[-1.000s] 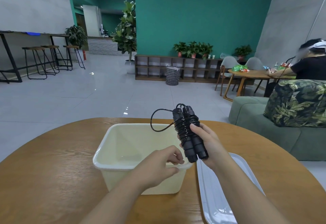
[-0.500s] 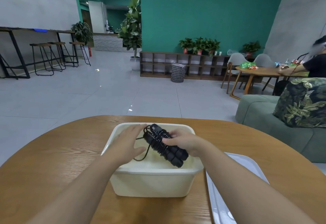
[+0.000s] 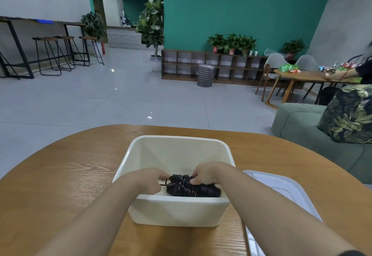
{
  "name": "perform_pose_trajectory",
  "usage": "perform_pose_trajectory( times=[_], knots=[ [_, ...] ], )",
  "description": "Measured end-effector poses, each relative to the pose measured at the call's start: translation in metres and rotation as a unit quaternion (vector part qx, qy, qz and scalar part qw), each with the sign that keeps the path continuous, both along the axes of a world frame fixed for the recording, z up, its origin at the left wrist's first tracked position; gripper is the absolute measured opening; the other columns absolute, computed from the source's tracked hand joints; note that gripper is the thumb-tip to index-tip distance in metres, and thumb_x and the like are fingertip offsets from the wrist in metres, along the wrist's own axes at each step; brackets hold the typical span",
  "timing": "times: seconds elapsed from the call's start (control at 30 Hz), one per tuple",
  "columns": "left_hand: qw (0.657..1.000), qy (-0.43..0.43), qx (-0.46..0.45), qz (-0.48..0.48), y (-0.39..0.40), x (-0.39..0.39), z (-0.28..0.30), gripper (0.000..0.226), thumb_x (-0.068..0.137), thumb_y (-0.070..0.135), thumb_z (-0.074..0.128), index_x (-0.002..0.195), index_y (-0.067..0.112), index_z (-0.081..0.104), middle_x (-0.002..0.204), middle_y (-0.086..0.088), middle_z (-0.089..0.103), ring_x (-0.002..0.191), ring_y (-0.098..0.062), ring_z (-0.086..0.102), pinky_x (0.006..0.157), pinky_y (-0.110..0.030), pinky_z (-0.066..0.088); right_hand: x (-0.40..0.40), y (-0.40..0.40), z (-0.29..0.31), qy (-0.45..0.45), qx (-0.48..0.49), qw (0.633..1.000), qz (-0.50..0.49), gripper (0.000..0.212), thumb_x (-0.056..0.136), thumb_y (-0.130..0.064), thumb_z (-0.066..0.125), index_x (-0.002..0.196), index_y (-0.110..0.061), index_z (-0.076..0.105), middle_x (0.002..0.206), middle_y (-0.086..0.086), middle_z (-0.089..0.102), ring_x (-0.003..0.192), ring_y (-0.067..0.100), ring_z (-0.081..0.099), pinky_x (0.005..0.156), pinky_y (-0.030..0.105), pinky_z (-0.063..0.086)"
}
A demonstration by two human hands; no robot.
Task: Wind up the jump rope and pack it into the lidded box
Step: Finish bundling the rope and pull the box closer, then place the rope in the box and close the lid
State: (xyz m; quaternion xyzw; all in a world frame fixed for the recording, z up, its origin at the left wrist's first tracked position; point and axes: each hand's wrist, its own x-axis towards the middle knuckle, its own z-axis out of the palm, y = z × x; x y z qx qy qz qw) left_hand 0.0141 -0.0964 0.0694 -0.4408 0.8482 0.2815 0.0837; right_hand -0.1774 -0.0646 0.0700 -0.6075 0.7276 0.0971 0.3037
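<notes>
Cream-white plastic formed the box [image 3: 177, 212], an open, square-cornered tub with rounded rim; it stood on the wooden table [image 3: 60, 185], near the person's edge; its far and side walls were bare inside. One item occupied it: the jump rope [image 3: 193, 188], black, wound into a compact bundle with the cord coiled round the two handles laid side by side; the bundle lay low inside the box against the near wall, running left to right; whether it touched the floor of the box could not be told, since the near wall hid its underside; a short loop of cord stuck out at its left end.

Both hands reached down into the box; the left hand [image 3: 150, 179] had its fingers curled closed at the left end of the bundle, pinching at the cord loop; the right hand [image 3: 206, 173] had its fingers bent over the top of the bundle, gripping the wound middle part.

The lid [image 3: 281, 191], white and translucent, lay flat on the table just beside the box on the right, apart from the rim; the right forearm crossed over part of it; nothing rested in it.

Across the room a second person sat at another table [image 3: 302, 75]; a green sofa [image 3: 306, 126] carried a leaf-print cushion [image 3: 350, 114].
</notes>
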Motion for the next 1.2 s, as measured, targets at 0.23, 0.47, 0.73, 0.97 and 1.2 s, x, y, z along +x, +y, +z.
perform_pose_trajectory(
  times=[0.23, 0.47, 0.73, 0.97, 1.2],
  knots=[
    [0.999, 0.030, -0.026, 0.010, 0.000, 0.002, 0.001, 0.053, 0.084, 0.004, 0.037, 0.129, 0.030, 0.050, 0.132, 0.005, 0.056, 0.120, -0.016, 0.050, 0.090, -0.022, 0.036, -0.001, 0.000, 0.000, 0.004, -0.118, 0.993, 0.016, 0.032, 0.094, -0.020, 0.050, 0.063, -0.013, 0.048, 0.068, 0.004, 0.049, 0.078, 0.024, 0.043, 0.065, 0.030, 0.036],
    [0.974, 0.151, -0.167, 0.032, 0.014, 0.000, 0.020, 0.034, 0.093, 0.015, 0.039, 0.118, 0.025, 0.060, 0.124, 0.006, 0.063, 0.114, -0.013, 0.056, 0.098, -0.029, 0.044, -0.005, 0.056, 0.023, -0.076, -0.359, 0.930, -0.024, 0.031, 0.095, -0.017, 0.047, 0.123, -0.018, 0.060, 0.127, -0.007, 0.060, 0.120, 0.011, 0.051, 0.100, 0.021, 0.038],
    [0.952, 0.246, -0.183, -0.002, 0.056, -0.017, 0.028, 0.032, 0.092, 0.015, 0.041, 0.110, 0.027, 0.064, 0.112, 0.011, 0.067, 0.108, -0.007, 0.057, 0.095, -0.029, 0.046, -0.029, 0.134, -0.028, -0.184, -0.504, 0.806, -0.251, 0.027, 0.096, -0.005, 0.039, 0.111, -0.016, 0.058, 0.107, -0.004, 0.058, 0.102, 0.014, 0.055, 0.080, 0.016, 0.038],
    [0.951, 0.238, -0.190, -0.058, 0.083, -0.028, 0.021, 0.030, 0.090, 0.015, 0.042, 0.106, 0.028, 0.064, 0.108, 0.013, 0.067, 0.101, -0.008, 0.057, 0.085, -0.025, 0.045, -0.040, 0.143, -0.091, -0.058, -0.320, 0.882, -0.342, 0.038, 0.090, -0.027, 0.057, 0.124, -0.010, 0.051, 0.118, 0.005, 0.060, 0.104, 0.019, 0.059, 0.084, 0.023, 0.043],
    [0.950, 0.247, -0.185, -0.043, 0.089, -0.024, 0.022, 0.029, 0.088, 0.014, 0.045, 0.101, 0.028, 0.067, 0.101, 0.014, 0.069, 0.094, -0.007, 0.059, 0.084, -0.030, 0.049, -0.040, 0.145, -0.086, -0.019, -0.337, 0.878, -0.340, 0.017, 0.088, -0.011, 0.056, 0.101, -0.012, 0.066, 0.084, 0.005, 0.068, 0.076, 0.019, 0.061, 0.063, 0.021, 0.036]
  ],
)
